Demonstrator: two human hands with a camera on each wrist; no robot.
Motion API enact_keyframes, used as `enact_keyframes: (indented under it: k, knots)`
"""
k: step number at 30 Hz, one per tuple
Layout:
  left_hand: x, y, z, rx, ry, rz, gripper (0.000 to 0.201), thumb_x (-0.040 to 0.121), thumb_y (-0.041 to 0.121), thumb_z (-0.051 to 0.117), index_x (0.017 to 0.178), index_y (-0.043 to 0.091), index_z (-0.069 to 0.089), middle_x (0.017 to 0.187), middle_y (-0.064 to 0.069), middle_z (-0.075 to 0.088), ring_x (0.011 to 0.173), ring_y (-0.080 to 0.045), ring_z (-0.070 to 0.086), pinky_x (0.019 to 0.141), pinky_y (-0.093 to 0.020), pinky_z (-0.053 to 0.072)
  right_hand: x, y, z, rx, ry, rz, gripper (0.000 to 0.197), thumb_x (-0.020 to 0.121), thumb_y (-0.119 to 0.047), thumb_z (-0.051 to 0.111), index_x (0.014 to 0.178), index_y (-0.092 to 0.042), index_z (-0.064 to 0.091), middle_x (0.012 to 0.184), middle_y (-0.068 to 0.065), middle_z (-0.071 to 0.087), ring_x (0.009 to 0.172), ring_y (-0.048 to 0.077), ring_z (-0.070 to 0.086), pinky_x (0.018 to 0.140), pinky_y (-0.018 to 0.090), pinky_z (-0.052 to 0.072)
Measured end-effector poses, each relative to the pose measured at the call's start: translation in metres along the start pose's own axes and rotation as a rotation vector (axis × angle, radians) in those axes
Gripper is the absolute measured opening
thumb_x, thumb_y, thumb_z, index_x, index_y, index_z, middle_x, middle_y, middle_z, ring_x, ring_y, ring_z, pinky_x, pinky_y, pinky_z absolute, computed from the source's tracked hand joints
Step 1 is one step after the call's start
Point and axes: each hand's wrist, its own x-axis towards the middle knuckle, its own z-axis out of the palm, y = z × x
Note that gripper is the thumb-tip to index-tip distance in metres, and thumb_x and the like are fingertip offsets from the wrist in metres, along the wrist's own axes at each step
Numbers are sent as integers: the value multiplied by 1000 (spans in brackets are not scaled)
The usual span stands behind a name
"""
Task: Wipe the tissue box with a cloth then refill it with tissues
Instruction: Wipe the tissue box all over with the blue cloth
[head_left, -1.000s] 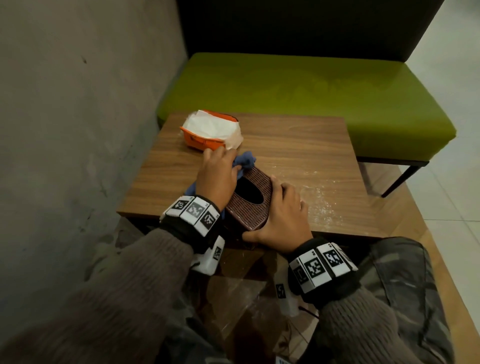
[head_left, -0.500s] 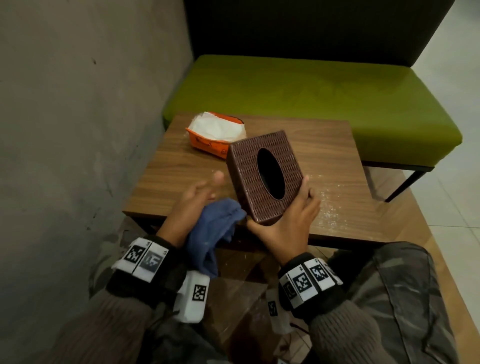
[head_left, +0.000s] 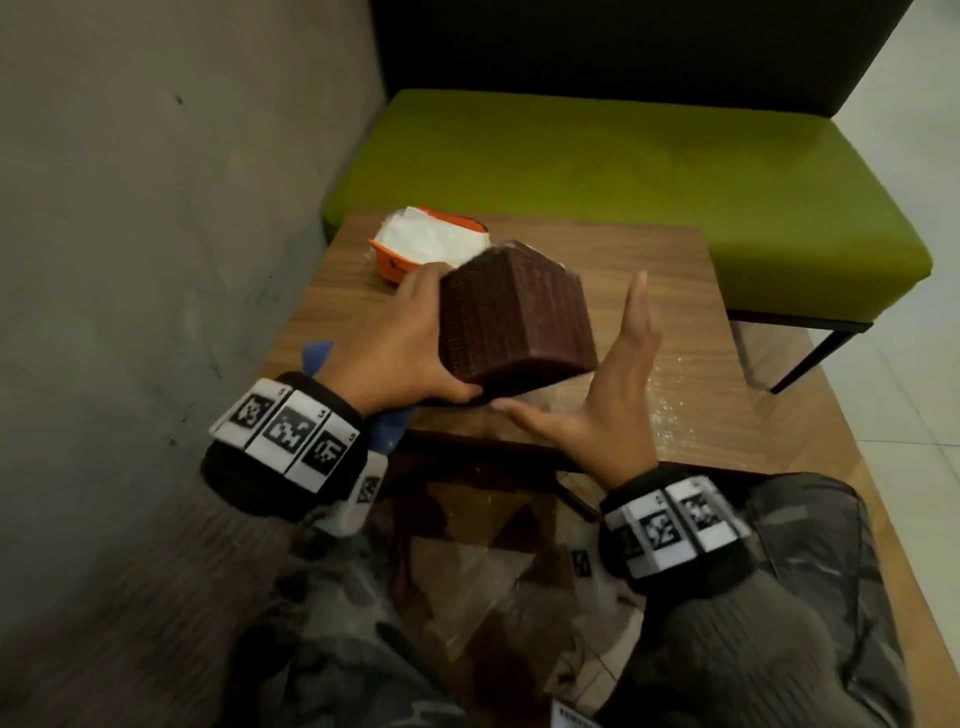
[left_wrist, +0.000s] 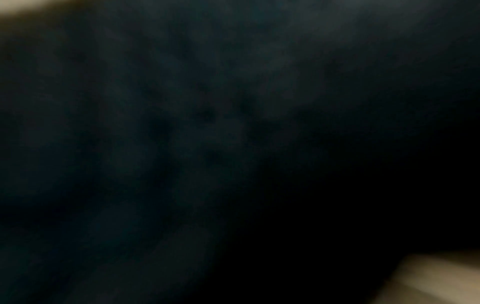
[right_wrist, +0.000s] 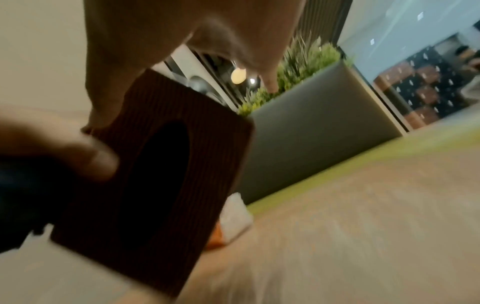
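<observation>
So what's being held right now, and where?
The left hand grips the brown tissue box by its left side and near corner; the right hand is open.

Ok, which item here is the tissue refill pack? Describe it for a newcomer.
Start at the green bench, then the wooden table before it. At the table's far left corner lies the refill pack: orange wrapper, white tissues showing, unlike the brown woven tissue box.

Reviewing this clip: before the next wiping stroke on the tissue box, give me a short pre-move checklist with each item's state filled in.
1. Tissue box held: ok, left hand grips its side, thumb on the near edge.
2. Right hand free: ok, open beside the box.
3. Cloth ready: not ok, it lies under the left wrist.
4. Box opening unblocked: ok, dark oval is visible from the right wrist.
5. Tissue pack within reach on the table: ok.
6. Box clean: cannot tell.
</observation>
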Motion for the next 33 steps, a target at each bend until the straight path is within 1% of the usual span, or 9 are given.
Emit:
enact_keyframes:
  k: [4,9,12,15,19,22,24,27,33]
  knots:
    - [3,15,-8,436,-93,190,104,55,40,82,138,14,24,130,-7,43,99,-30,59,69,-45,51,39,-6,-20,-104,-357,-140,148,48,-74,71,148,-8,-15,159,16,2,147,31,7,112,63,22]
    - [5,14,-10,361,-50,264,109,56,42,82,142,17,20,133,-6,41,104,-29,57,74,-46,51,36,3,-20,4,-380,-90,126,53,-46,83,148,-8,10,138,12,40,127,25,44,105,41,41]
    - [3,1,-11,-77,185,123,124,46,57,83,144,25,15,129,-4,44,102,-18,55,85,-42,50,26,11,-20,16,-222,-24,108,51,-45,82,138,-9,28,128,9,47,117,22,49,93,37,48]
    - [3,-12,-10,-865,689,-232,87,59,35,85,130,21,36,96,-1,58,81,-8,63,78,-28,54,12,11,-18,19,-133,60,107,50,-37,87,136,-7,31,126,8,46,115,16,46,86,24,42]
    - [13,-9,3,-1322,751,-448,73,72,53,71,114,-3,52,109,-23,64,100,-36,64,87,-57,51,-1,1,-4,-54,-74,129,107,50,-52,81,134,-4,34,122,8,47,109,15,46,80,26,39]
    - [5,31,31,-1048,632,-324,67,71,63,59,115,12,56,116,-14,60,110,-27,58,98,-48,46,-5,-6,5,-117,-50,154,106,57,-61,70,135,1,36,122,14,50,112,27,50,78,27,37]
    - [-19,50,55,-444,511,-147,61,75,64,53,127,32,47,125,-4,47,114,-21,44,99,-35,38,-7,-7,6,-131,-6,139,100,62,-63,56,134,4,38,123,17,53,113,28,50,78,23,35]
    - [-38,46,71,110,536,-76,59,84,59,42,137,34,40,132,-5,42,118,-25,31,99,-46,32,-11,-8,3,-84,44,114,95,64,-60,58,131,5,40,121,16,53,111,20,46,78,16,32]
    - [-28,34,70,-297,552,-46,47,92,38,41,132,13,46,147,-14,33,143,-28,16,113,-52,23,-10,-12,5,-84,31,118,105,55,-58,75,133,1,37,123,12,51,114,26,51,82,24,39]
